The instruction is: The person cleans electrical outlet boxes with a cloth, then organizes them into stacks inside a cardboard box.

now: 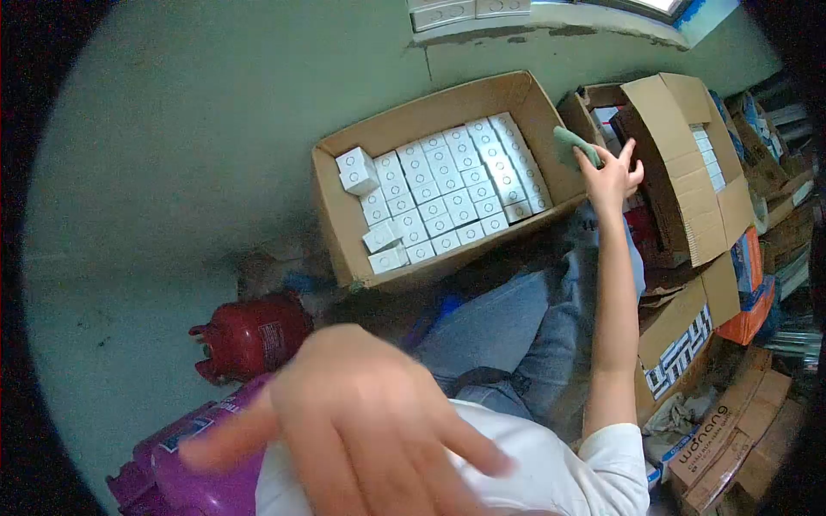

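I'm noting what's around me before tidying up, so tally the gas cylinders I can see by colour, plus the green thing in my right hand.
Red cylinder: 1
Purple cylinder: 1
Green item in your right hand: 1
Total: 3

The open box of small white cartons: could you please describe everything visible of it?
The open box looks like plain brown cardboard, undamaged as far as shows. It sits at an angle near the green wall. White cartons with round marks on top fill most of it in close rows; at its left end, a few sit raised or askew. The right hand, holding a green cloth-like item, is near its right end; contact is unclear.
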The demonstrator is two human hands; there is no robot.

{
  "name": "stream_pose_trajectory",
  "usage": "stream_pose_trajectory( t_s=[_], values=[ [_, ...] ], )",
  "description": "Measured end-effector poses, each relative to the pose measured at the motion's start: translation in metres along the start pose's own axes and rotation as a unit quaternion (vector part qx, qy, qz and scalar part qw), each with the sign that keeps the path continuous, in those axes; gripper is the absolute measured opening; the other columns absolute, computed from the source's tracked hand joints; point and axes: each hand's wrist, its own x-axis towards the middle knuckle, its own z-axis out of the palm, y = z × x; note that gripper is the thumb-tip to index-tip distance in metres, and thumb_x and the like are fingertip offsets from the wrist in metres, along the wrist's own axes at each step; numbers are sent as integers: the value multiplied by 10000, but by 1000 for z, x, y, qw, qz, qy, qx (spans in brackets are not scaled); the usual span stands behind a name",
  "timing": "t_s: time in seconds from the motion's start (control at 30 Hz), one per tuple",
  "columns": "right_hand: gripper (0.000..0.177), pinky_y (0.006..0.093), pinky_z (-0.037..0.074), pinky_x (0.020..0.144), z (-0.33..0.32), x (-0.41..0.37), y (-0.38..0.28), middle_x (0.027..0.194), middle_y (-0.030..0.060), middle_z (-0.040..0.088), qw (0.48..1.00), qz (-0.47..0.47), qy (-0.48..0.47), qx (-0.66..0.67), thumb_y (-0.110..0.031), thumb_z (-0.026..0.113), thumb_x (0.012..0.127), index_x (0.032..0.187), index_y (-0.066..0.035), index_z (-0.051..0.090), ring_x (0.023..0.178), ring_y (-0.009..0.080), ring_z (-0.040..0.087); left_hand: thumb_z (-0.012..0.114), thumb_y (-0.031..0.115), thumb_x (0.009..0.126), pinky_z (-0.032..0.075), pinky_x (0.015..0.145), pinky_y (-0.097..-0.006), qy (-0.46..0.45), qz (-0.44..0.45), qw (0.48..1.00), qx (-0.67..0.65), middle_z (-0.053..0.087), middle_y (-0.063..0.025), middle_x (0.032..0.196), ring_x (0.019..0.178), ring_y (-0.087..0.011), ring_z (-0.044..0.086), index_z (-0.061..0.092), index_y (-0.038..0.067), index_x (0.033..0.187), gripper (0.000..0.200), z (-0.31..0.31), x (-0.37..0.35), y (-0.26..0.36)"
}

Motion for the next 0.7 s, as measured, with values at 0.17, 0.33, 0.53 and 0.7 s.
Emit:
stream_pose_trajectory(
  t_s=[0.17,0.33,0.53,0.7],
  values=[
    [344,335,493,727,-2,18,-8,946,118,678,949,41,-95,299,-330,707,856,1003,-25,644,792,240,649,538,261,982,509,888,-352,373,-332,690,524,692,-122,1088,987,-183,649,636,-40,1162,364,-82,-109,16],
    [402,309,503,727,38,15,0,1001,76,675,847,141,-188,477,-301,735,852,1114,-19,621,846,171,643,710,260,805,496,925,-467,125,-621,190,750,678,-148,1045,1090,-306,626,606,32,1181,452,-171,-281,-10],
    [452,306,512,758,14,5,-15,1041,62,668,804,175,-287,490,-212,758,818,1202,-29,605,896,147,633,774,186,706,564,789,-428,110,-644,118,748,683,-128,945,927,-267,680,632,59,1066,408,-204,-309,-19],
    [415,296,501,792,13,9,-8,1052,54,667,808,157,-269,501,-204,742,832,1194,-38,624,896,141,622,792,204,707,554,808,-444,76,-700,144,695,651,-169,1030,977,-321,654,641,28,1031,398,-198,-260,-14]
  ],
)
